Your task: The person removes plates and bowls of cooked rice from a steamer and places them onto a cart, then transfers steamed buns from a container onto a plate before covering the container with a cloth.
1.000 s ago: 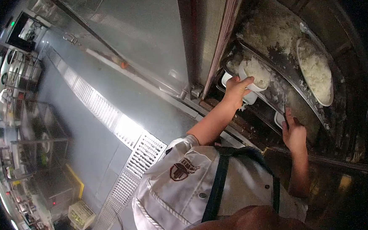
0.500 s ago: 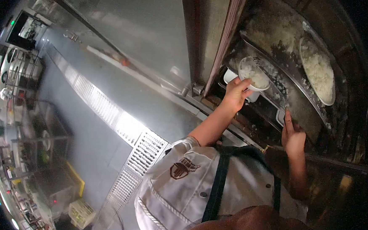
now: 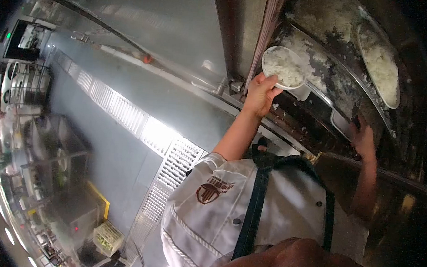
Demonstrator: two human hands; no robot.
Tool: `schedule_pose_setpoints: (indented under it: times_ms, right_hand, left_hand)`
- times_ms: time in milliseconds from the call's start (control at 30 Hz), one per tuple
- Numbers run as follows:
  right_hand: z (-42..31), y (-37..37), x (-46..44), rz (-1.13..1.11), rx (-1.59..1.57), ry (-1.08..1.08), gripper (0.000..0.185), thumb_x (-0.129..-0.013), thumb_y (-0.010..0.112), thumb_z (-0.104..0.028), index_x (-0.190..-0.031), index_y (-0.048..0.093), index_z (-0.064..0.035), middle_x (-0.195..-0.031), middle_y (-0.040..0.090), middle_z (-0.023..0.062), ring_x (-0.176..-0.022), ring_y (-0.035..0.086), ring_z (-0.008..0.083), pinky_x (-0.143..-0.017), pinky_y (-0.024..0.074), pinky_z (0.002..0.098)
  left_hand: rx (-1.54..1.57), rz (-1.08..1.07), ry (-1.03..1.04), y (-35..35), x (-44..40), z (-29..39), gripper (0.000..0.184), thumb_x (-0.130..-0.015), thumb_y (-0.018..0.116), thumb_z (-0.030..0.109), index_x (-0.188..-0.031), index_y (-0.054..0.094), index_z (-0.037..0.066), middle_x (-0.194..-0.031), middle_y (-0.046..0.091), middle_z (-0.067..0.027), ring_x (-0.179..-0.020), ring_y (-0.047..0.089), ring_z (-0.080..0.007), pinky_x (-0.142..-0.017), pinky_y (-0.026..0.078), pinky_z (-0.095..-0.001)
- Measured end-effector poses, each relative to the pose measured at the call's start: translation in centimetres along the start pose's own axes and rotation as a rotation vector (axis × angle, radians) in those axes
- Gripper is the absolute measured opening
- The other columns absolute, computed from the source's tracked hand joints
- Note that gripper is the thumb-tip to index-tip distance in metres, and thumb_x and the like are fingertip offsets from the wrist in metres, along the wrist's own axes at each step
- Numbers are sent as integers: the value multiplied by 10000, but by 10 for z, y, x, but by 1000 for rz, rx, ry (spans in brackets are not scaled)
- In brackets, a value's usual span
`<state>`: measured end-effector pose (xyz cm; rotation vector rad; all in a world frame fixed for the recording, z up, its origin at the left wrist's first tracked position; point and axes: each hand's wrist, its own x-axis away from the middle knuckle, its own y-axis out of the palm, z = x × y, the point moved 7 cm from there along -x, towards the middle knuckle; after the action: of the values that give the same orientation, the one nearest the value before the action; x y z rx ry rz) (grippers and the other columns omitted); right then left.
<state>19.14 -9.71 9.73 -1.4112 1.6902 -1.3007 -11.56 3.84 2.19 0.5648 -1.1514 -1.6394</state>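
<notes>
My left hand (image 3: 262, 93) grips the rim of a white bowl (image 3: 284, 68) with white rice inside, thumb over the edge. The bowl is above the near corner of a metal tray (image 3: 341, 87) with rice scattered on it. To the right, my right hand (image 3: 363, 138) is curled and blurred around something dark that I cannot make out, near the tray's near edge. A white container (image 3: 340, 122) is partly visible just left of that hand. An oval white dish of rice (image 3: 381, 70) rests on the upper tray (image 3: 323, 15).
A metal floor grating (image 3: 126, 113) runs diagonally across the grey floor (image 3: 109, 161). On the left are shelves (image 3: 51, 143) and a crate with green contents (image 3: 108, 238). A wooden-coloured upright edge (image 3: 266, 34) borders the trays' left side.
My left hand has moved up and left with the bowl, away from the tray. My right hand has shifted to the right and slightly down. The view has tilted a little.
</notes>
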Motion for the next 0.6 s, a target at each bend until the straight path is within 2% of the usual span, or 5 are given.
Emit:
schedule_pose_setpoints:
  times_ms: [33,100,167,367,600]
  right_hand:
    - [24,2,-7,-84,-227,100,425,-810,527,-125,-1203,405,-20,-696,569,167,-485,551,235,-432,423,352]
    - [71,7,-30,-61,-224,-7,371,-849,475,-182,-1157,427,20,-600,524,98,-374,467,159,-354,373,300]
    - [24,-14,-26,-290,-559,248,373,-856,459,-211,-1151,431,15,-563,509,85,-329,428,151,-325,354,288]
    - [-34,-11,-39,-471,-719,393,310,-828,521,-226,-1035,489,2,-600,523,100,-330,440,139,-310,361,266]
    - [-52,59,-80,-552,-1267,456,286,-834,526,-258,-1037,428,-82,-563,504,67,-328,425,111,-259,316,213]
  left_hand:
    - [-6,6,1,-2,2,1,319,-787,546,75,-1069,463,-50,-1045,548,-126,-971,547,-220,-859,447,-375]
    - [-10,7,0,-3,5,2,322,-785,540,72,-1077,469,-45,-1049,551,-123,-967,550,-215,-842,459,-357]
    - [-5,6,-4,-8,9,2,341,-782,541,79,-1088,460,-50,-1059,546,-130,-968,549,-221,-844,456,-353]
    - [-90,-15,-40,-16,26,11,416,-763,596,148,-1078,436,-72,-1065,529,-152,-970,543,-246,-833,461,-377]
    - [-119,22,-47,-31,21,3,383,-755,627,185,-1027,489,-47,-1009,563,-123,-922,564,-211,-776,490,-336]
